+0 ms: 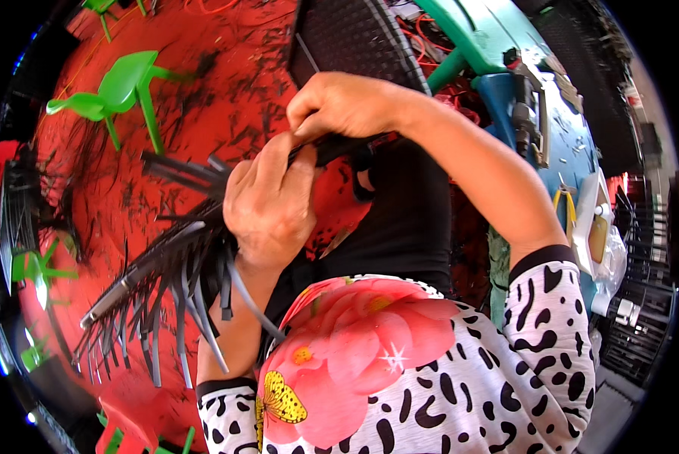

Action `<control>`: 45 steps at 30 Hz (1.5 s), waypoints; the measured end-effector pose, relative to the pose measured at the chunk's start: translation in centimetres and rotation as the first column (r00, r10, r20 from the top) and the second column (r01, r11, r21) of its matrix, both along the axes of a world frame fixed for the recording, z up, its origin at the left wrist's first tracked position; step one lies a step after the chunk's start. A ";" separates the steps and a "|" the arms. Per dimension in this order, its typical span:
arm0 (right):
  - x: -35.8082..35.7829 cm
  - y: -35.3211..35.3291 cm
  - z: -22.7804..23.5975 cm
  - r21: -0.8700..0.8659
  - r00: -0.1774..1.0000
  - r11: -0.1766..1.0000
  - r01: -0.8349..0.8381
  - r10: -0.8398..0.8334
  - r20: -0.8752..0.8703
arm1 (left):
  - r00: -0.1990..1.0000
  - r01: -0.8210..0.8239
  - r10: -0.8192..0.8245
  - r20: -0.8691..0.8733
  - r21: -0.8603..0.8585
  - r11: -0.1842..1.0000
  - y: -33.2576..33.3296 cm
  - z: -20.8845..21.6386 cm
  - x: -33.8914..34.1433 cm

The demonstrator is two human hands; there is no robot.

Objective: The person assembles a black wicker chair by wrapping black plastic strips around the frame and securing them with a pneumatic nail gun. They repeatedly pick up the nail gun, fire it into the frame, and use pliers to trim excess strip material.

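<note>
A dark bar with many loose black and grey flat strips (169,284) extends to the lower left from beneath my left hand (271,204). That hand is closed on the strips, its fingers pointing up toward my right hand (343,106). My right hand is bent into a pinch just beyond the left fingertips, over a dark edge of the work. What lies between its fingers is hidden. More strip ends (188,174) stick out left of my left knuckles. A black woven panel (354,45) stands directly beyond my right hand.
Strip scraps litter the red floor (241,76). A green chair (120,87) stands far left; a red chair (131,424) is near left. To the right, a blue table (574,159) bears a dark tool (522,106), yellow-handled pliers (566,204) and a white tray (593,227).
</note>
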State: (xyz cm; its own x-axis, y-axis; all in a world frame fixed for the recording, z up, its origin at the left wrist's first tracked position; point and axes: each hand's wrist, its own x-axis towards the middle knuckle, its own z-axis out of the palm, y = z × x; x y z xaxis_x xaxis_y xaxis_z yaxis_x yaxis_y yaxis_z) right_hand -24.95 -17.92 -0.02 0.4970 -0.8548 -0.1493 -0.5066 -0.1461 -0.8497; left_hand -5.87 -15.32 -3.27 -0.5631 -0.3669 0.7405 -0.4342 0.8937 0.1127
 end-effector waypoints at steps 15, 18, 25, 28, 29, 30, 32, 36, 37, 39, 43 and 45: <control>-28.6 13.2 -1.6 -0.661 -0.247 0.045 0.749 -0.907 -0.341 | 0.997 0.024 -0.038 0.073 0.193 0.981 1.0 1.4 -0.5; -33.0 13.4 -3.5 -0.525 -0.297 -0.024 0.851 -0.846 -0.443 | 0.998 0.032 -0.044 0.048 0.222 0.975 0.9 1.5 -0.6; -38.3 11.2 -9.8 -0.401 -0.249 -0.090 0.911 -0.897 -0.364 | 1.000 0.000 -0.009 0.029 0.277 0.961 0.6 1.6 0.0; -33.3 12.6 -5.1 -0.356 -0.040 0.110 0.928 -0.921 -0.389 | 1.000 -0.005 0.002 0.008 0.291 0.957 0.3 1.3 0.1; -32.8 13.7 -4.1 -0.304 0.049 0.162 0.939 -0.936 -0.347 | 1.000 0.010 -0.005 -0.018 0.275 0.961 0.2 1.2 0.0; -29.0 14.0 -2.4 -0.267 0.134 0.166 0.949 -0.982 -0.135 | 0.999 0.018 -0.007 -0.041 0.263 0.965 0.1 1.0 0.1; -23.8 15.0 2.1 -0.199 0.259 0.257 0.946 -0.966 -0.018 | 0.999 0.013 -0.004 -0.037 0.254 0.967 -0.1 0.5 0.3; -14.7 17.6 9.6 -0.114 0.373 0.356 0.928 -0.868 0.327 | 1.000 0.017 -0.011 -0.024 0.232 0.973 -0.1 0.7 0.1; -13.6 18.2 10.7 -0.068 0.416 0.413 0.908 -0.877 0.241 | 1.000 0.019 -0.016 -0.012 0.236 0.972 -0.2 0.7 0.2; -11.4 19.0 11.1 0.012 0.449 0.451 0.893 -0.890 0.076 | 1.000 0.029 -0.028 -0.010 0.211 0.977 -0.1 0.2 0.5; -3.3 19.5 10.8 0.116 0.553 0.558 0.822 -0.830 0.077 | 0.996 0.066 -0.055 -0.074 0.156 0.986 -0.1 -0.3 0.3; -1.6 20.1 10.5 0.213 0.608 0.621 0.755 -0.783 0.128 | 0.994 0.074 -0.059 -0.092 0.179 0.981 0.0 0.1 0.4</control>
State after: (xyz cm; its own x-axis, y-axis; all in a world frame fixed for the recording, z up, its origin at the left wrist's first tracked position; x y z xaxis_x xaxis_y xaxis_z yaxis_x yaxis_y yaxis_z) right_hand -26.52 2.19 10.44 -0.3062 -0.9150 -0.2626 -0.2094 0.3339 -0.9191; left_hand -5.43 -15.36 -3.16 -0.5280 -0.4639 0.7114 -0.3561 0.8814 0.3104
